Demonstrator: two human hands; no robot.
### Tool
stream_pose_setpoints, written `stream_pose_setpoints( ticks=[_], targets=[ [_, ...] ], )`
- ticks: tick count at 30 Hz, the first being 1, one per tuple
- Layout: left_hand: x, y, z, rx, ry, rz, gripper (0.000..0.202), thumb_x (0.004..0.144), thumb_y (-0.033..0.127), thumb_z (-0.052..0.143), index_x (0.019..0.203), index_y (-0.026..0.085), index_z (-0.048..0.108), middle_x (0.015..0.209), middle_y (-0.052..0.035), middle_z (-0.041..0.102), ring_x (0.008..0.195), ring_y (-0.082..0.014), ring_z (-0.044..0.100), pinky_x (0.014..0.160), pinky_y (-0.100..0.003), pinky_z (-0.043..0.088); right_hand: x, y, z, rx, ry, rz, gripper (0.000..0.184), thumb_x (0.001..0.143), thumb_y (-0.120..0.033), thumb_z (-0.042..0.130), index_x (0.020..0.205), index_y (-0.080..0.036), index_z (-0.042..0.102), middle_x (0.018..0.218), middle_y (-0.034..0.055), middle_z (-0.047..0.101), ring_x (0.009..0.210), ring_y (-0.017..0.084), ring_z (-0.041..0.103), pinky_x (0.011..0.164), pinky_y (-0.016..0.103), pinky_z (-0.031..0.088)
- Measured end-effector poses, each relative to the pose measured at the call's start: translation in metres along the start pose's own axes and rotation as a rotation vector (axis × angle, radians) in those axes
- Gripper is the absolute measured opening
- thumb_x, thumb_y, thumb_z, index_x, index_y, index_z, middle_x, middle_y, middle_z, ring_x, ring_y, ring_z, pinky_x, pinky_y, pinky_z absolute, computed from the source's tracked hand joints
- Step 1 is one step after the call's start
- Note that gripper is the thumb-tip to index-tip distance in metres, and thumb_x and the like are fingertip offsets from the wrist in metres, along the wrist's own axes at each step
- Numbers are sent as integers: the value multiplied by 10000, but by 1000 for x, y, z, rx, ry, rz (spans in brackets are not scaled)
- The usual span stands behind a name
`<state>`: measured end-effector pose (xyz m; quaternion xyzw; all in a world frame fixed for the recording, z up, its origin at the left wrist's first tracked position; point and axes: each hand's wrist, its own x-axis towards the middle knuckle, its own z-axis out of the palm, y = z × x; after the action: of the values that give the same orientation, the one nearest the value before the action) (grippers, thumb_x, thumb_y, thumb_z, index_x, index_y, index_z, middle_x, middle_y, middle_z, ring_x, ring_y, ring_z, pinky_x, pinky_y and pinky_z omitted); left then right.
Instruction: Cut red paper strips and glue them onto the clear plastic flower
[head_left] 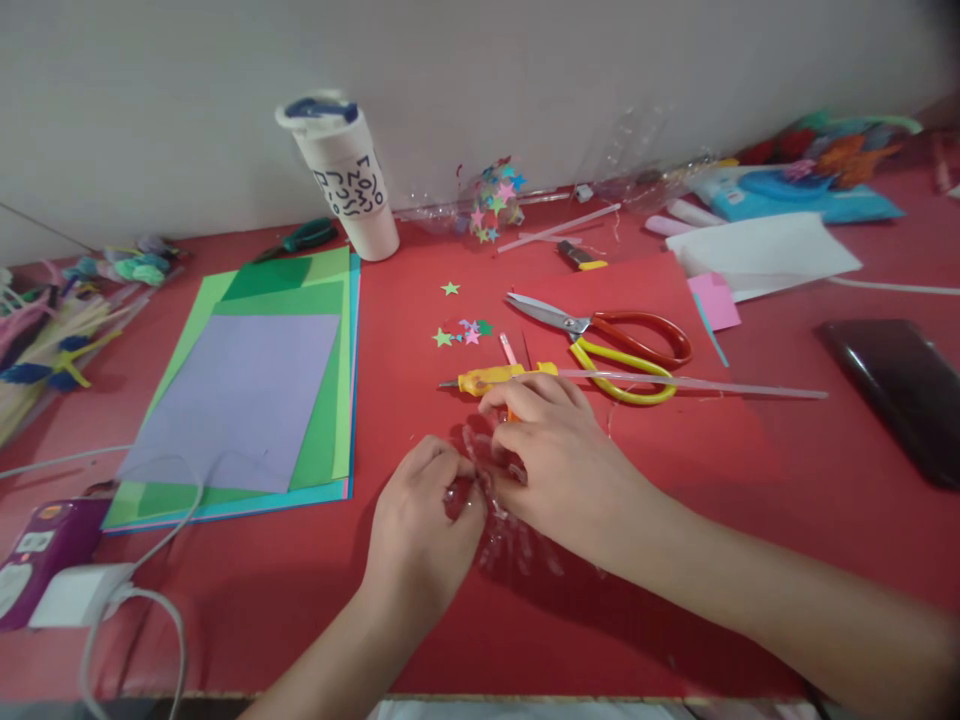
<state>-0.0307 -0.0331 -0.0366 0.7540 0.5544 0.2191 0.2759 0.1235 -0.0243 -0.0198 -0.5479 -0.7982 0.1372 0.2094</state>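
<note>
My left hand (427, 520) and my right hand (562, 460) meet low in the middle of the red table. Fingers of both pinch a crinkled piece of clear plastic (517, 545), whose shape I cannot make out; part of it is hidden under the fingers. Just beyond the right hand lies a yellow glue gun (487, 380), its nozzle pointing left. A long clear glue stick (735, 386) runs out to the right from it, over the handles of red-and-yellow scissors (577, 325). Small star cutouts (444, 338) are scattered behind the glue gun.
Sheets of coloured paper (240, 390) are stacked at left, near a white charger (82, 597) with a cable. A white tumbler (349, 185) stands by the wall. A box cutter (577, 256) lies behind the scissors. At right are a dark phone-like object (892, 390) and white paper (772, 255).
</note>
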Motion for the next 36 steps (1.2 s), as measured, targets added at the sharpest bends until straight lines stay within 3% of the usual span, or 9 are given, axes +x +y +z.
stream_pose_setpoints(
  ticks=[17, 21, 25, 30, 33, 36],
  targets=[
    [4, 1, 1, -53, -9, -28, 144, 752, 102, 471, 645, 189, 507, 732, 11, 527, 705, -144, 514, 640, -271, 386, -6, 0, 0, 65, -107, 26, 126, 778, -66, 636, 689, -148, 670, 1211, 59, 608, 1129, 273, 481, 939, 440, 408],
    [3, 2, -5, -70, -60, -76, 129, 779, 169, 500, 659, 191, 542, 743, 10, 538, 698, -142, 521, 637, -274, 390, -4, 5, -8, 14, -60, 2, 145, 809, -179, 643, 671, -183, 690, 1231, 52, 599, 1151, 287, 449, 986, 484, 351],
    [-1, 0, -12, -138, -116, -106, 131, 810, 218, 512, 695, 200, 572, 727, 21, 554, 668, -128, 519, 620, -260, 393, -2, 14, -19, 105, -90, 26, 244, 877, -233, 556, 670, -185, 677, 1268, 59, 565, 1130, 262, 465, 972, 474, 366],
    [-4, -3, -15, -237, -147, -148, 88, 800, 184, 524, 754, 218, 592, 769, 27, 590, 719, -126, 555, 640, -245, 417, -5, 22, -25, 227, -88, -36, 159, 853, -200, 579, 703, -193, 632, 1281, 52, 537, 1188, 229, 452, 998, 440, 358],
    [-3, -1, -17, -310, -137, -112, 97, 775, 148, 530, 757, 218, 595, 900, 8, 595, 838, -135, 579, 711, -245, 446, -8, 21, -27, 218, -87, -85, 171, 845, -169, 573, 676, -190, 594, 1308, 47, 520, 1211, 234, 433, 994, 447, 364],
    [-1, 2, -18, -318, -132, -123, 72, 773, 179, 550, 723, 211, 590, 916, 1, 587, 810, -133, 584, 707, -249, 454, -8, 20, -28, 165, -98, -132, 182, 851, -148, 564, 672, -178, 580, 1289, 67, 541, 1198, 244, 434, 986, 454, 376]
  ],
)
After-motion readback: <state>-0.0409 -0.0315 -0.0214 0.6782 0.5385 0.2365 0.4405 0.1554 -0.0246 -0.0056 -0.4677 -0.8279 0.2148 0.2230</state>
